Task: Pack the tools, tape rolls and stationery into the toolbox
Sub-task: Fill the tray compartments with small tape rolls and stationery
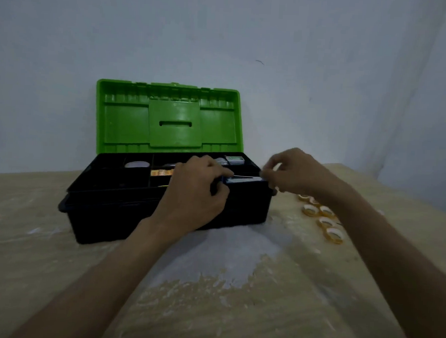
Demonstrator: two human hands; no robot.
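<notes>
L hand (197,190) & R hand (292,172) pinch blue-white pack (244,180) by its ends; keep level, seat flat in toolbox (136,216) (tape rolls (325,222) next).

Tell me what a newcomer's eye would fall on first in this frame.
The bright green lid of the open black toolbox stands raised in front of the wall, mid-frame. Over the box's right end, the left hand and right hand hold a blue-and-white item between them, too blurred to name. Small tape rolls lie on the table to the right of the box.
</notes>
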